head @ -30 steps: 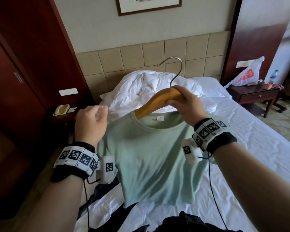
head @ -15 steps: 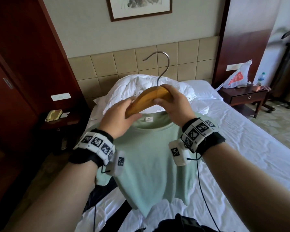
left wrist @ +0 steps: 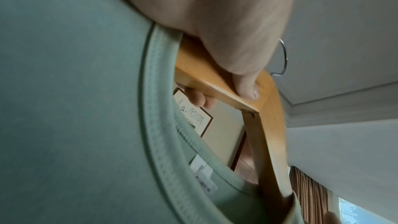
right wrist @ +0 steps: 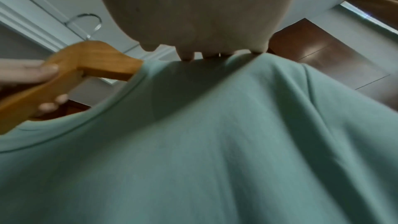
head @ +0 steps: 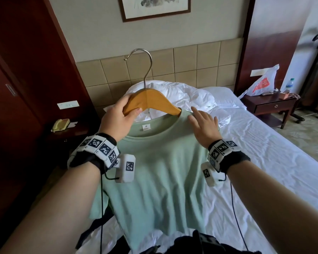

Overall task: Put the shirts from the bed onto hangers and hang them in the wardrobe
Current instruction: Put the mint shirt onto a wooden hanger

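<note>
A pale green T-shirt (head: pixel 160 176) hangs in the air over the bed (head: pixel 264 162) on a wooden hanger (head: pixel 151 99) with a metal hook (head: pixel 145 57). My left hand (head: pixel 121 114) grips the hanger's left arm, thumb in front and fingers behind (left wrist: pixel 247 89). The hanger's right arm runs inside the shirt's right shoulder (right wrist: pixel 247 77). My right hand (head: pixel 204 123) lies flat with straight fingers on that shoulder. The left wrist view shows the shirt's collar (left wrist: pixel 159 125) and white label (left wrist: pixel 204 178) below the hanger (left wrist: pixel 267 125).
Dark garments (head: pixel 200 244) lie on the bed's near end. A bunched white duvet (head: pixel 182 96) sits at the headboard. A dark wardrobe (head: pixel 17 107) stands at the left beside a nightstand with a yellow phone (head: pixel 60 125). Another nightstand (head: pixel 272 107) with a plastic bag is at the right.
My left hand moved in and took the hanger's left arm. My right hand let go of the hanger and slid onto the shirt's right shoulder. The hanger rose.
</note>
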Demonstrator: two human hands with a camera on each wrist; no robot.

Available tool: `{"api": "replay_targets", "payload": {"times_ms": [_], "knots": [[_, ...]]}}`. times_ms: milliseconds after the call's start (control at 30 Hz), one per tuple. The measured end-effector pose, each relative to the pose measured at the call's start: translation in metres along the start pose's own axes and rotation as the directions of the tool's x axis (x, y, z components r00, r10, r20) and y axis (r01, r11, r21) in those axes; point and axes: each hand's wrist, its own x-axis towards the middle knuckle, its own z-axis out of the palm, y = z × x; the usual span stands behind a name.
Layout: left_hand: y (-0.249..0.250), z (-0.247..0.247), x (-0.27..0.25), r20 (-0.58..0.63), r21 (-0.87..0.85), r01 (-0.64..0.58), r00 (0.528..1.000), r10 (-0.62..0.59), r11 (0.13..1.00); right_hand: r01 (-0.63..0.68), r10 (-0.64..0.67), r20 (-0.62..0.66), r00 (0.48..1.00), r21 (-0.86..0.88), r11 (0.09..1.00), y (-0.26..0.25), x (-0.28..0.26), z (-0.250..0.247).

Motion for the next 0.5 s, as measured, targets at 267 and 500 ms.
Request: {"api": "replay_targets", "payload": {"times_ms": [267,500], "knots": [[-0.015,-0.011,-0.003,-0.052,-0.036,0.058,0.997,-0.06,0.998,-0.103,0.122,-0.101,0.987,0.183,0.978,0.02,0.007,0.003],[-0.019,-0.013,-0.003,-0.093,-0.1,0.122,0.987,-0.132,0.987,-0.339,0.362,-0.022,0.932,0.306,0.89,0.025,0.018,-0.005]]}}
